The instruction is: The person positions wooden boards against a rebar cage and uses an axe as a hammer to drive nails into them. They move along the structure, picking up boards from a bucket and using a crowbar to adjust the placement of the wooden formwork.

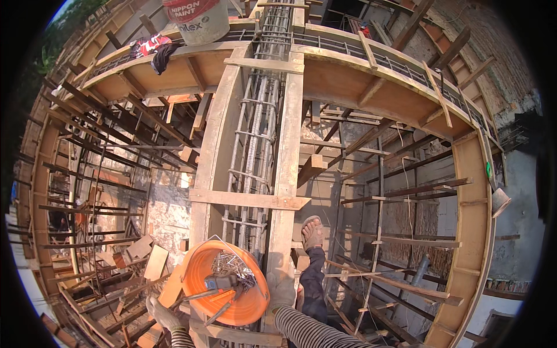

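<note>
From here, the left hand and right hand look gloved; I can't tell whether either grips anything. A careless nudge could tip the orange bucket off the narrow formwork, scattering nails. It sits between both hands.

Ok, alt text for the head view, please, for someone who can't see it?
An orange bucket of nails and tools sits over a wooden trough, between the person's left hand and right hand. Steel bars run inside the trough, with planks below.
</note>
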The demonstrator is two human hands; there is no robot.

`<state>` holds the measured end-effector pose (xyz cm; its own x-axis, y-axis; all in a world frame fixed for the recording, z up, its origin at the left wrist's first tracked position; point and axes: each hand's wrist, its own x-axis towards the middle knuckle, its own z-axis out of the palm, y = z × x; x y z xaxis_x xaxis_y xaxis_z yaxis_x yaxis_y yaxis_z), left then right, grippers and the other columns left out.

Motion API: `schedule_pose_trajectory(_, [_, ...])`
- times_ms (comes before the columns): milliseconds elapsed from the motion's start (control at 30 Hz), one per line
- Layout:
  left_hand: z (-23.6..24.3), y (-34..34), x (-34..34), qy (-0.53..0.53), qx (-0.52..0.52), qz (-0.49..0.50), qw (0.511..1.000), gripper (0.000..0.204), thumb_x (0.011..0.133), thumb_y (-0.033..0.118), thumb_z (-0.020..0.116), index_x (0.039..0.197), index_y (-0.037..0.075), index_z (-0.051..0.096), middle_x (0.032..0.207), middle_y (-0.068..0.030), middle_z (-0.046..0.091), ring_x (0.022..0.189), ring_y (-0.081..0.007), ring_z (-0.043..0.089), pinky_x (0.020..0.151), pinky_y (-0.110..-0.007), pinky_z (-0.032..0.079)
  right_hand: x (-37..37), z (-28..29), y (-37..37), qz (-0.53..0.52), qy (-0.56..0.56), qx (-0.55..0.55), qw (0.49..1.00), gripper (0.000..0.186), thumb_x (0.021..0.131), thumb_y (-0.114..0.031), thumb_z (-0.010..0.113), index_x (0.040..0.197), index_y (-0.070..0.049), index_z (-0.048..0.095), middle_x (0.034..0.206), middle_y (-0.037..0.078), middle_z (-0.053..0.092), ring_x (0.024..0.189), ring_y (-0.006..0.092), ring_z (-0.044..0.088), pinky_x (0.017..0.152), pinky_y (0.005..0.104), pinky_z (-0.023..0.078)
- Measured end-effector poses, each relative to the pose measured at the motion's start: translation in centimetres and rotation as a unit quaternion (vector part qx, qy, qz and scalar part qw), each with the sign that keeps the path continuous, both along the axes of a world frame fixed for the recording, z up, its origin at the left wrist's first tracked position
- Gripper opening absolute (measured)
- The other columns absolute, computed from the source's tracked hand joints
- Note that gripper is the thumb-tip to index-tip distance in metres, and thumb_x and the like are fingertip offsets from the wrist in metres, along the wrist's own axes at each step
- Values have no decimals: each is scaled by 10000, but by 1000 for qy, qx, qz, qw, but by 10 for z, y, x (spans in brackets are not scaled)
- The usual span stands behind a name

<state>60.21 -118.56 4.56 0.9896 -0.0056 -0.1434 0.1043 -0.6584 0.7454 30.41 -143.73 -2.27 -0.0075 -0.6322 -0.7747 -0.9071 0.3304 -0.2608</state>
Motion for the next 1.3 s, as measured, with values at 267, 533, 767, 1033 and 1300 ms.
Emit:
schedule_pose_trajectory(267, [60,-533,95,-61,253,-334,906,984,846,572,805,1604,87,408,1675,-202,381,1553,-353,366,1263,-451,344,31,-35,-93,136,8,118,984,727,1008,-585,576,1461,-22,495,1253,275,661,1138,452,670,995,501,535])
schedule_pose_trajectory(533, [15,-611,98,78,339,-259,901,956,805,648,773,1515,75,488,1362,-256,665,1171,-398,710,994,-483,571,-59,83,-144,254,-86,231,935,718,1033,-572,545,1505,-34,489,1403,273,619,1266,450,637,1080,476,512])
schedule_pose_trajectory(767, [23,-615,110,107,315,-214,918,915,777,589,818,1509,148,492,1347,-209,678,1174,-399,700,1034,-462,551,61,128,-453,-17,-25,-71,997,857,994,-604,617,1553,13,408,1388,285,634,1299,421,620,1127,452,461])
schedule_pose_trajectory(1033, [30,-629,124,221,430,-261,836,1028,775,525,865,1599,240,322,1409,-107,629,1218,-277,688,1022,-417,583,230,63,-605,-2,50,-134,990,1266,821,-644,788,1601,141,171,1591,382,379,1466,467,452,1216,465,390])
schedule_pose_trajectory(1300, [34,-627,137,226,348,-251,875,1028,699,466,905,1546,207,382,1356,-146,639,1288,-324,624,1110,-453,501,229,70,-609,88,69,-84,990,1347,823,-618,797,1611,140,9,1648,377,235,1520,474,349,1234,473,366])
